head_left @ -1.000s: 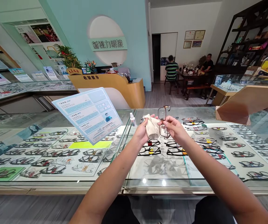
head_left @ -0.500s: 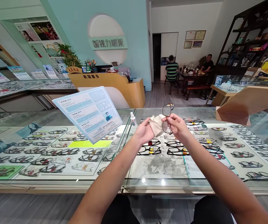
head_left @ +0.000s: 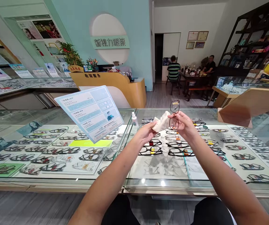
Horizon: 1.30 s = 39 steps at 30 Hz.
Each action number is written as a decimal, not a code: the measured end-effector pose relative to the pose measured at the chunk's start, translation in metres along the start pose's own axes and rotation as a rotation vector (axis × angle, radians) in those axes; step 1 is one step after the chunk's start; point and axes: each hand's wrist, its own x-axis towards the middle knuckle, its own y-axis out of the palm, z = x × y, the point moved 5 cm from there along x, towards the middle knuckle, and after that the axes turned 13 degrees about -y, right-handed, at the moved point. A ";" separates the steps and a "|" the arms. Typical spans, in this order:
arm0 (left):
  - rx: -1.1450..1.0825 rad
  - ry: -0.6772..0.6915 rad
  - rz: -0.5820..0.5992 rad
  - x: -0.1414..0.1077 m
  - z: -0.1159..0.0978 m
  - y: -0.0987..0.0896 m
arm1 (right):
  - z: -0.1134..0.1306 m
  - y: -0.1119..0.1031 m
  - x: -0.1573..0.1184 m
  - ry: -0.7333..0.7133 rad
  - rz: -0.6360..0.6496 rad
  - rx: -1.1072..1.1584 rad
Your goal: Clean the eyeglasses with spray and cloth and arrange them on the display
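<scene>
Above the glass counter, my right hand (head_left: 186, 125) is closed on a pair of dark-rimmed eyeglasses (head_left: 175, 106), pinching them near the middle of the frame. The glasses are turned so that one lens stands above the other. My left hand (head_left: 146, 132) is closed on a cream cleaning cloth (head_left: 161, 122), gripping its left end. The cloth stretches from the left fingers toward the right fingertips; whether it touches the lower lens I cannot tell. A small white spray bottle (head_left: 134, 119) stands on the counter just beyond my left hand.
Rows of eyeglasses (head_left: 150, 151) lie inside the glass display counter (head_left: 148, 184). A blue-and-white leaflet sign (head_left: 90, 112) leans at the left, a wooden board (head_left: 238, 104) at the right. Behind are a wooden reception desk (head_left: 106, 84) and two people (head_left: 173, 71) seated at a table.
The glasses and my right hand have shifted slightly right and up. The cloth is now pulled out longer between the hands, and my left fingers have closed tighter on its end.
</scene>
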 end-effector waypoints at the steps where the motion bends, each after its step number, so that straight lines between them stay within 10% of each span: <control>1: -0.030 0.032 -0.005 0.000 -0.003 -0.001 | 0.000 -0.001 0.001 -0.004 -0.008 0.001; 11: 0.026 0.440 0.121 -0.021 -0.032 0.005 | -0.012 -0.007 0.001 -0.049 -0.054 -0.134; 27: 0.732 0.671 0.288 -0.053 0.004 0.042 | -0.030 -0.008 -0.005 -0.018 -0.263 0.004; 39: 0.556 0.720 0.048 -0.047 0.008 0.039 | -0.032 0.022 -0.025 0.010 -0.146 -0.020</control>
